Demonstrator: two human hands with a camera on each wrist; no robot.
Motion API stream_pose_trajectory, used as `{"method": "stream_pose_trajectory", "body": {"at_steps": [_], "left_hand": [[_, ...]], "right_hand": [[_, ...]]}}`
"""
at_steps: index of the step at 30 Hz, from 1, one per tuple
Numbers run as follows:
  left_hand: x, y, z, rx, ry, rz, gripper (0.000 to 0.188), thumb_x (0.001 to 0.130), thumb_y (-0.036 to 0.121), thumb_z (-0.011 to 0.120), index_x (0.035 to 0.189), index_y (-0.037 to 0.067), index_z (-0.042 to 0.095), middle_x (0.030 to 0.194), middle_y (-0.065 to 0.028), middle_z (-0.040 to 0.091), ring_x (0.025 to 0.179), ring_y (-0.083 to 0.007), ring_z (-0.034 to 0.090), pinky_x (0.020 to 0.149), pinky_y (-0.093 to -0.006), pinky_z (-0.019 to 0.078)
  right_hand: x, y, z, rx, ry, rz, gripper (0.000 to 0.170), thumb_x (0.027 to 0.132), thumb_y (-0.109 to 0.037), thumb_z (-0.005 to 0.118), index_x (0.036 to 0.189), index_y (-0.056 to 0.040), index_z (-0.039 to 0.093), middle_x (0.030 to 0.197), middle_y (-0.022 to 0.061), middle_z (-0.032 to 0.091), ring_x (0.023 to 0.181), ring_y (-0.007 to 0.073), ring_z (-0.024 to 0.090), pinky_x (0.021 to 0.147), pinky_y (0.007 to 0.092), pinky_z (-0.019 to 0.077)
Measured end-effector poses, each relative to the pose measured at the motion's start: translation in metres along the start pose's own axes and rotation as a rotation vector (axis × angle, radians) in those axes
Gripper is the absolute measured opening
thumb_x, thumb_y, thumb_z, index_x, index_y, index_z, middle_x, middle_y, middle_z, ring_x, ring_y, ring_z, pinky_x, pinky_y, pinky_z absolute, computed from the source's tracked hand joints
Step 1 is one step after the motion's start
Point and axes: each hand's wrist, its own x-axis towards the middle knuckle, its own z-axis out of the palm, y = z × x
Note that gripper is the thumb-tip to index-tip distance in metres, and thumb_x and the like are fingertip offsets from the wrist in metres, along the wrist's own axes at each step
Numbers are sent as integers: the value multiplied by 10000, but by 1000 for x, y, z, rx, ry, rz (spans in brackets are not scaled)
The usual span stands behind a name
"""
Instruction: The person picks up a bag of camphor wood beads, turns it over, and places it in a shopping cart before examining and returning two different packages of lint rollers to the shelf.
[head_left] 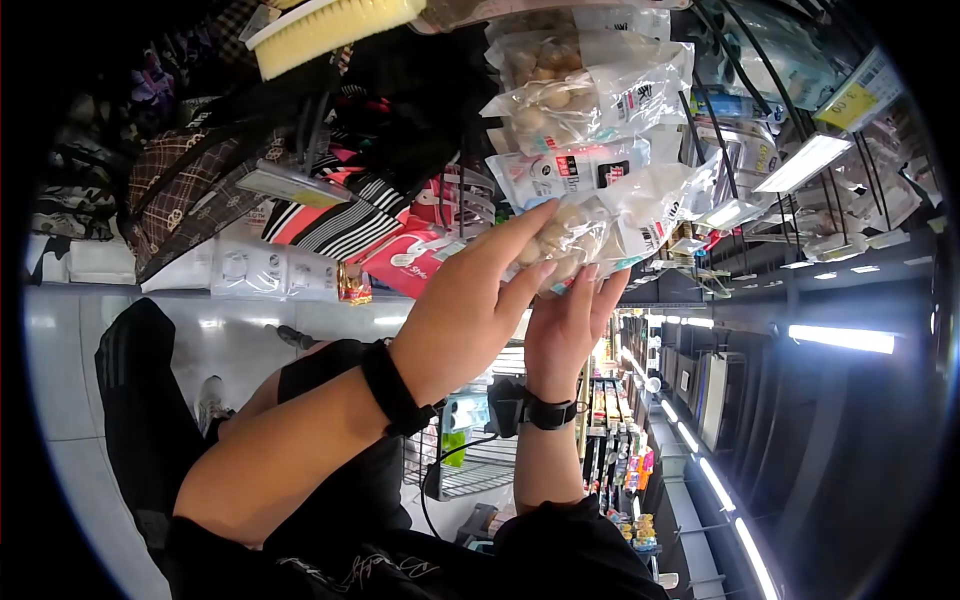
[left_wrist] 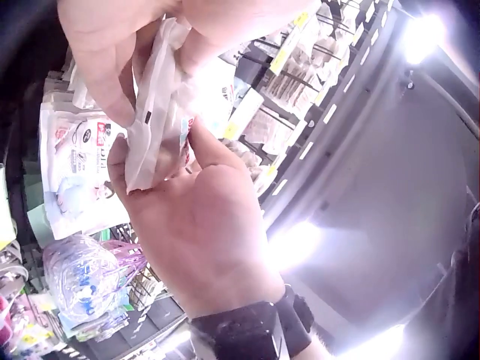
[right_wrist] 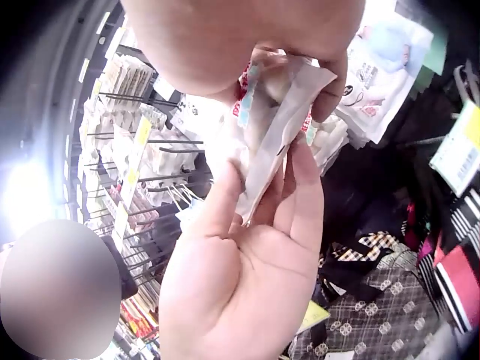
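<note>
A clear plastic packet (head_left: 575,232) with round beige pieces inside and a white printed part is held between both hands. My left hand (head_left: 455,300) grips its near side, fingers spread over the plastic. From the other side, my right hand (head_left: 562,335) pinches its lower edge between thumb and fingers. In the left wrist view the packet (left_wrist: 154,127) appears edge-on as a pale strip, with my right hand (left_wrist: 199,217) below it. The right wrist view shows my left hand (right_wrist: 244,277) with thumb and fingers either side of the packet (right_wrist: 266,142).
Similar packets (head_left: 545,110) hang in a row just behind. Striped and checked fabric goods (head_left: 335,220) are on the left, under a yellow-bristled brush (head_left: 335,35). Metal hooks with price tags (head_left: 805,160) stick out at right. A wire shopping cart (head_left: 480,470) stands below my hands.
</note>
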Motion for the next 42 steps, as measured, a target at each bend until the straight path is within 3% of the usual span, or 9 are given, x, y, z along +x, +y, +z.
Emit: {"method": "stream_pose_trajectory", "body": {"at_steps": [2, 13, 15, 17, 20, 24, 26, 35, 42], "left_hand": [[3, 1, 2, 51, -16, 24, 518, 1025, 125, 597, 1501, -1, 438, 1412, -190, 590, 1174, -202, 651, 876, -292, 554], [18, 6, 13, 113, 70, 74, 493, 1017, 162, 615, 1468, 7, 488, 1326, -205, 644, 948, -176, 700, 753, -282, 560], [16, 7, 14, 118, 91, 72, 491, 1014, 165, 620, 1460, 3, 494, 1312, -208, 650, 871, -177, 704, 731, -284, 558], [20, 4, 14, 150, 110, 100, 494, 1014, 163, 620, 1459, -5, 487, 1305, -214, 650, 822, -181, 705, 725, -285, 554], [31, -15, 15, 249, 169, 222, 521, 1017, 155, 611, 1478, -18, 443, 1273, -232, 654, 819, -183, 710, 733, -281, 550], [34, 2, 4, 172, 112, -24, 569, 1015, 159, 594, 1499, -37, 367, 1253, -272, 641, 1034, -256, 695, 817, -332, 551], [28, 8, 4, 44, 132, -49, 569, 985, 171, 601, 1460, -60, 389, 1212, -328, 637, 1140, -377, 666, 868, -432, 556], [-56, 38, -8, 149, 5, -290, 624, 1028, 157, 612, 1561, 21, 317, 1404, -238, 577, 1187, -242, 643, 964, -331, 513], [-142, 37, -24, 304, -65, -484, 560, 1037, 88, 570, 1547, 25, 347, 1380, -196, 613, 1167, -243, 659, 1005, -332, 505]], "right_hand": [[2, -1, -1, -8, 10, -7, 553, 1097, -230, 469, 1570, -109, 211, 1485, 146, 468, 1328, 247, 496, 1084, 434, 435], [22, -10, -4, 44, -58, -6, 552, 1097, -133, 456, 1573, -98, 180, 1489, 122, 451, 1289, 196, 499, 1048, 345, 443], [23, -3, -10, -572, -96, -338, 441, 1059, -108, 523, 1456, 3, 365, 1440, 194, 466, 1218, 257, 561, 1002, 366, 478], [24, -1, -10, -648, -51, -377, 380, 1022, -74, 577, 1364, 66, 488, 1413, 243, 469, 1165, 298, 599, 969, 376, 499], [34, 0, 3, -316, 3, -167, 418, 1018, -78, 575, 1383, 60, 424, 1418, 232, 464, 1157, 273, 586, 960, 348, 492], [64, 17, 13, -265, -62, -86, 615, 1083, -195, 501, 1559, -6, 159, 1456, 159, 462, 1201, 186, 531, 973, 299, 459], [77, 19, 24, -160, -33, 19, 625, 1083, -205, 505, 1561, -4, 156, 1473, 161, 447, 1206, 189, 525, 984, 309, 453], [44, 26, 2, -67, 38, -97, 678, 1064, -184, 549, 1592, -42, 149, 1596, 198, 297, 1436, 286, 378, 1133, 383, 366], [-65, 38, -145, -209, 189, -21, 639, 1046, -88, 550, 1568, -42, 183, 1582, 193, 312, 1399, 291, 443, 1096, 380, 424]]}}
